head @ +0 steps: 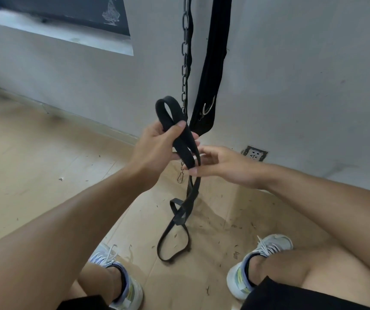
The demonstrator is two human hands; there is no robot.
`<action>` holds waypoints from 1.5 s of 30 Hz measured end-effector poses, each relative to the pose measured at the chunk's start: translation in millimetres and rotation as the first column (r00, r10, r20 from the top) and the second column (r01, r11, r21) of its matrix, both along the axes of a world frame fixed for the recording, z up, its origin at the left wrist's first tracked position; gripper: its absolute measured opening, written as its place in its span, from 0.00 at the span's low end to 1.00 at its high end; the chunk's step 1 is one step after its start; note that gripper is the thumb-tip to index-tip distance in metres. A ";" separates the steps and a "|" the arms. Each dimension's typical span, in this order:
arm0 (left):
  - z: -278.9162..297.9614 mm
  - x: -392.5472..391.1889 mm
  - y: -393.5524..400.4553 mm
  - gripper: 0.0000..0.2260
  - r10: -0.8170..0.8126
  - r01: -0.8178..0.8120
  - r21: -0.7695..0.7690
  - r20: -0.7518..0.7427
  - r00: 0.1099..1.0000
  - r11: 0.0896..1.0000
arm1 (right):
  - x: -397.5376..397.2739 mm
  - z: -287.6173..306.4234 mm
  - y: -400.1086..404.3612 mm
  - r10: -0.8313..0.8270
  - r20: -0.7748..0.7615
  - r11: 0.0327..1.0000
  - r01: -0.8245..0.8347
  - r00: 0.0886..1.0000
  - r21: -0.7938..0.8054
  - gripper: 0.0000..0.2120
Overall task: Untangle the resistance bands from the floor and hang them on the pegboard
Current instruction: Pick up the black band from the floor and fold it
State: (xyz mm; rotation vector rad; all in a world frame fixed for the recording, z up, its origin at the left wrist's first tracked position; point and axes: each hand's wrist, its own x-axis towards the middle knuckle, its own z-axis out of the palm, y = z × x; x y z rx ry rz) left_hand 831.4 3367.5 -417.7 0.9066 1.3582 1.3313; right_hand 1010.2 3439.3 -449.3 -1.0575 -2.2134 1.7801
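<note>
A black resistance band [180, 139] runs from my hands down to the floor, where its lower end [175, 238] lies twisted in a loop between my shoes. My left hand [157, 142] grips the band's upper part, thumb on top, and a folded loop sticks up above the fist. My right hand [219, 164] touches the band just below, its fingers curled around the strands from the right. The pegboard is out of view.
A black chain [186, 52] with a small metal clip [180, 176] and a wide black belt [213, 74] with a metal ring hang against the grey wall. A wall socket [255, 153] sits low on the right. Cardboard [202, 276] strewn with debris covers the floor under my shoes.
</note>
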 end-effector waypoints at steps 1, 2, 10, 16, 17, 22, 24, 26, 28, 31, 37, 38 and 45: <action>0.8 -0.6 0.2 0.07 0.024 -0.024 0.023 0.002 1.000 0.999 | -3.0 -4.8 -1.6 -0.030 0.006 0.999 0.029 1.000 0.039 0.15; 0.7 -1.5 0.6 0.07 0.046 -0.046 0.039 0.007 0.999 0.998 | -6.7 -8.5 -2.5 -0.064 0.003 0.995 0.063 0.998 0.072 0.12; 2.7 -0.9 -0.7 0.04 0.118 -0.122 0.036 0.106 0.987 0.992 | -24.0 -10.0 -5.9 -0.028 -0.002 0.999 0.028 1.000 0.035 0.12; 0.5 -1.5 2.2 0.03 0.176 -0.184 0.013 0.229 0.957 0.983 | -26.5 -5.6 -8.7 0.084 -0.043 0.992 -0.087 0.996 -0.090 0.18; 0.5 -1.0 2.7 0.02 0.176 -0.184 0.006 0.267 0.948 0.983 | -27.7 -5.2 -10.7 0.080 -0.028 0.993 -0.082 0.996 -0.085 0.18; 1.6 2.3 4.8 0.02 0.192 -0.205 0.007 0.323 0.927 0.979 | -37.1 -8.0 -18.3 -0.029 0.147 0.923 -0.030 0.989 0.383 0.16; 6.1 1.9 5.5 0.02 0.205 -0.228 0.018 0.370 0.906 0.974 | -40.0 -11.8 -18.2 -0.097 0.120 0.900 0.036 0.988 0.435 0.22; 11.4 -4.2 7.5 0.02 0.236 -0.267 0.031 0.381 0.894 0.963 | -40.2 -12.6 -15.4 -0.114 0.142 0.920 0.051 0.983 0.388 0.22; 14.3 -16.5 9.9 0.03 0.288 -0.323 0.031 0.376 0.881 0.946 | -37.6 -13.7 -10.8 -0.072 0.179 0.942 0.007 0.981 0.337 0.20; 11.9 -39.9 15.0 0.04 0.385 -0.410 -0.014 0.374 0.844 0.912 | -31.2 -10.6 -4.3 -0.067 0.208 0.954 0.001 0.976 0.301 0.17; -0.7 -65.9 19.6 0.03 0.448 -0.424 -0.144 0.324 0.833 0.894 | -16.2 -4.4 8.8 -0.087 0.071 0.969 0.068 0.994 0.238 0.15; -2.6 -65.7 18.9 0.03 0.458 -0.422 -0.182 0.270 0.847 0.888 | -15.3 -4.5 10.2 -0.096 0.052 0.965 0.080 0.994 0.250 0.14; -14.9 -66.2 14.5 0.55 0.458 -0.509 -0.359 -0.223 0.861 0.782 | -5.3 4.1 14.7 -0.107 0.058 0.915 0.075 0.993 0.396 0.13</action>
